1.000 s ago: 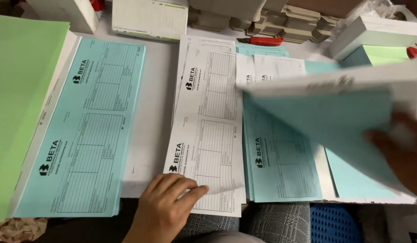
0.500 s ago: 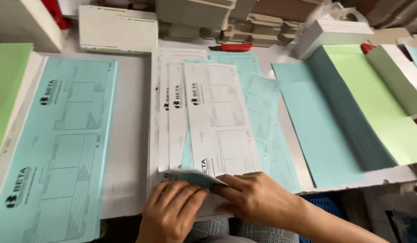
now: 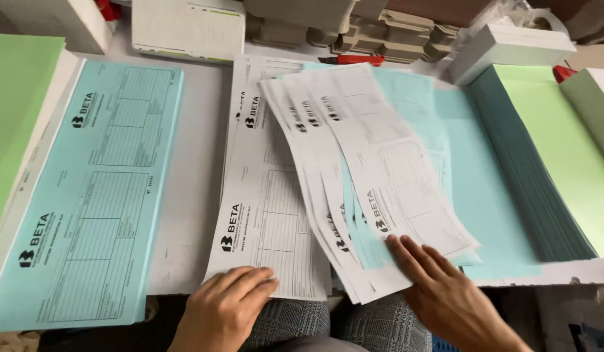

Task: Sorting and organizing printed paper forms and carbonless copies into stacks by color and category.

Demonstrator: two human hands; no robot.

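While you lean over the worktop (image 3: 198, 195), each hand rests on its own share of paper.

Left hand: your left hand (image 3: 224, 313) lies flat and released, fingertips pressing the near edge of the white form stack (image 3: 263, 215); it grips nothing, and the pressure looks meant to keep that stack from sliding.

Right hand: your right hand (image 3: 445, 293) is spread open, palm down, on the near end of the fanned sheets (image 3: 360, 169); it does not pinch them, it pins them against the worktop.

Fanned sheets: white printed forms with pale blue ones between, splayed to the right across the white form stack, so that each sheet's edge shows apart from the next.

White form stack: straight and square, just left of the fan, its near edge at the worktop's front.

Blue forms, left: a long blue form pile (image 3: 93, 182) lies well apart on your left, beside a green sheet pile (image 3: 15, 111) at the edge.

Right side: a blue paper stack (image 3: 504, 176) with stepped edges touches a green paper stack (image 3: 556, 150), both within reach of your right hand.

Far edge: a red-handled cutter (image 3: 354, 60) lies beyond the sheets, near grey card trays (image 3: 380, 32).
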